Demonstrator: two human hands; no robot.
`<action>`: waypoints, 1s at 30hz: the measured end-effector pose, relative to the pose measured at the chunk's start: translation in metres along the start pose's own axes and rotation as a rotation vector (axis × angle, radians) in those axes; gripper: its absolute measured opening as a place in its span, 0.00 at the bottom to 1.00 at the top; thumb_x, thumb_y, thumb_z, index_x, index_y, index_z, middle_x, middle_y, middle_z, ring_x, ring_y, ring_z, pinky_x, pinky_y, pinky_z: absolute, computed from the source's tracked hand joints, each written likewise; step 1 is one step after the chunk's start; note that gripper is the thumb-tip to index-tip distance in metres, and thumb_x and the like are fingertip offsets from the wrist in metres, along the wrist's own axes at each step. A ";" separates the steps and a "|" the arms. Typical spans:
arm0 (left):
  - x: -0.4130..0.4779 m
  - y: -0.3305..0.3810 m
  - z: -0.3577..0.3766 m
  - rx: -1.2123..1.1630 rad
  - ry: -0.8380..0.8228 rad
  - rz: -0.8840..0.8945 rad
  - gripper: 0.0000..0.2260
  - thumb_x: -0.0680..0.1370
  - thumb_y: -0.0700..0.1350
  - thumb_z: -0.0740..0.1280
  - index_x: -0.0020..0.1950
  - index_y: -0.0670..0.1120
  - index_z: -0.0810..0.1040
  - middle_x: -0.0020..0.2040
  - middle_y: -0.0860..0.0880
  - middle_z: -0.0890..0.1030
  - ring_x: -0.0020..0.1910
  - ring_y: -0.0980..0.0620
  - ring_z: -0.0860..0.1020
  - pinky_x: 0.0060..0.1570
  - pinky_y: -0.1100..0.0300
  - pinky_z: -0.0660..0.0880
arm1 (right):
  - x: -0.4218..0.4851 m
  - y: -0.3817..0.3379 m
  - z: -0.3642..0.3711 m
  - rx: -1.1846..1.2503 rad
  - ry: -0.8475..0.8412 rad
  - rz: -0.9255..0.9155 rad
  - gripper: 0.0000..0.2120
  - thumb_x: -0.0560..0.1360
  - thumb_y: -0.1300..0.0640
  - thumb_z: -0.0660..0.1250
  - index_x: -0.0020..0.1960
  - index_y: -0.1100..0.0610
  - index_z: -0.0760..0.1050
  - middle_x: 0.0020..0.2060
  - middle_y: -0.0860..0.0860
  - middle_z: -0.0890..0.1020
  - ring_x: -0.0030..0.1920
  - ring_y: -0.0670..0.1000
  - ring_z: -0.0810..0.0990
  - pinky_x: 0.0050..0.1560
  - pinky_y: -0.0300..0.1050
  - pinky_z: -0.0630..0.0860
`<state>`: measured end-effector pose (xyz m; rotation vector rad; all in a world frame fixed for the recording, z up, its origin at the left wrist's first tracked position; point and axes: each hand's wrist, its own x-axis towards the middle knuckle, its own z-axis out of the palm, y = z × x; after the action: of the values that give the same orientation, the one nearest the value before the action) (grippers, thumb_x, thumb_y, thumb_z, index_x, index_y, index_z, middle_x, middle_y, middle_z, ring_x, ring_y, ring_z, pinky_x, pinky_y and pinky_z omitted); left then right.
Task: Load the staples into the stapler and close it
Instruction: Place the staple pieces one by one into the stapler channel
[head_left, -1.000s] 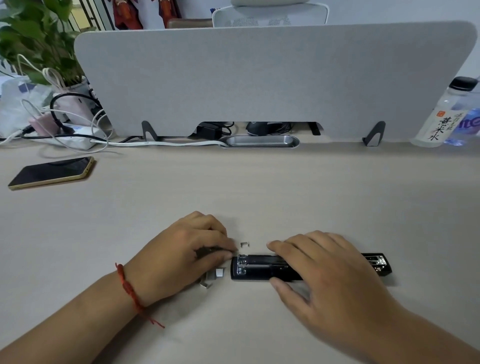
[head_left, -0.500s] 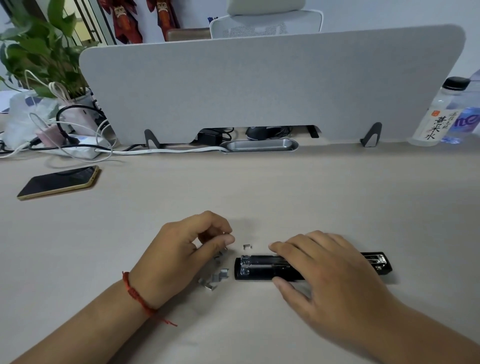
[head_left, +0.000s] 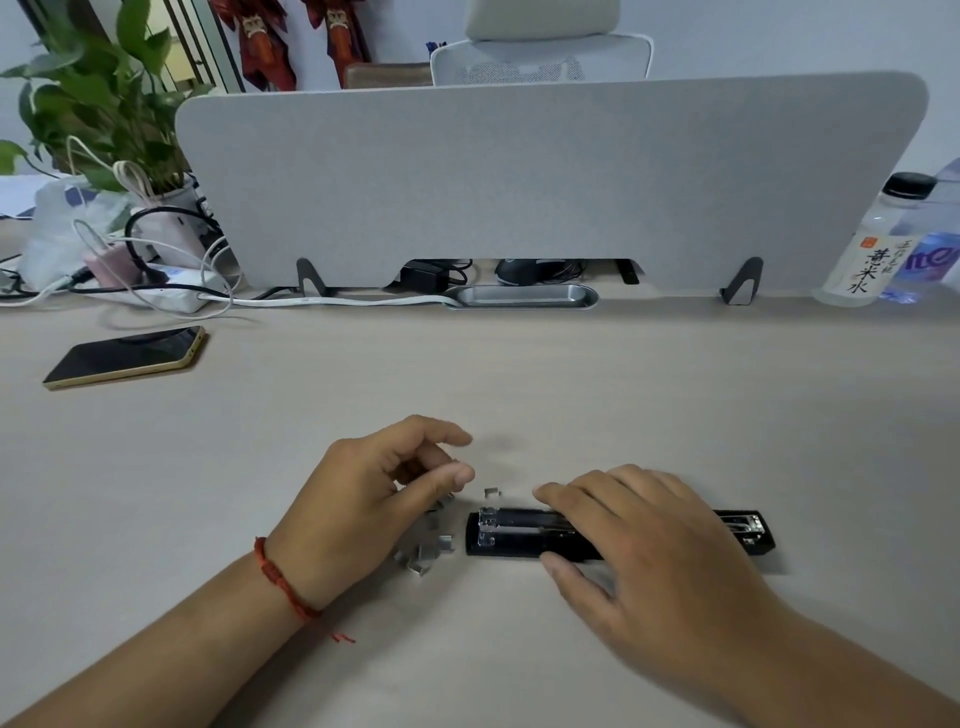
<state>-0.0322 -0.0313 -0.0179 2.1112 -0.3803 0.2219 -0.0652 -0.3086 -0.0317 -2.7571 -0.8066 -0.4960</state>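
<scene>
Table (head_left: 519, 395) carried the stapler (head_left: 519, 535), lying opened flat, magazine channel up. Right hand (head_left: 654, 551) lay open and flat across its middle, pinning it. Left hand (head_left: 374, 499), just left of the stapler, was loosely curled; couldn't tell if it gripped anything. Staple pieces (head_left: 423, 553) lay scattered left of the stapler; channel looked unfilled. Best: pinch one strip, legs down, seat it squarely.
</scene>
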 end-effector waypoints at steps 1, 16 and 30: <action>0.000 -0.001 0.000 -0.003 0.000 -0.002 0.07 0.78 0.58 0.73 0.54 0.60 0.85 0.42 0.56 0.88 0.40 0.55 0.85 0.43 0.69 0.78 | 0.000 0.000 0.000 0.000 -0.003 0.001 0.20 0.80 0.39 0.65 0.69 0.45 0.76 0.54 0.40 0.80 0.53 0.51 0.79 0.57 0.52 0.77; 0.000 -0.005 0.000 -0.098 -0.032 -0.025 0.09 0.80 0.55 0.72 0.56 0.53 0.86 0.49 0.51 0.88 0.43 0.52 0.86 0.44 0.63 0.81 | 0.001 0.000 0.001 0.009 -0.012 -0.003 0.19 0.80 0.39 0.65 0.68 0.45 0.76 0.55 0.40 0.80 0.53 0.51 0.78 0.57 0.52 0.77; -0.011 0.009 0.009 -0.125 -0.210 -0.155 0.09 0.78 0.53 0.76 0.58 0.57 0.86 0.48 0.52 0.87 0.36 0.58 0.79 0.35 0.61 0.78 | 0.000 0.001 0.004 -0.005 -0.009 -0.011 0.18 0.81 0.40 0.65 0.68 0.45 0.75 0.53 0.41 0.79 0.52 0.53 0.78 0.56 0.53 0.76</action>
<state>-0.0454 -0.0410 -0.0188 2.0340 -0.3417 -0.1125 -0.0635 -0.3084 -0.0360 -2.7628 -0.8239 -0.4882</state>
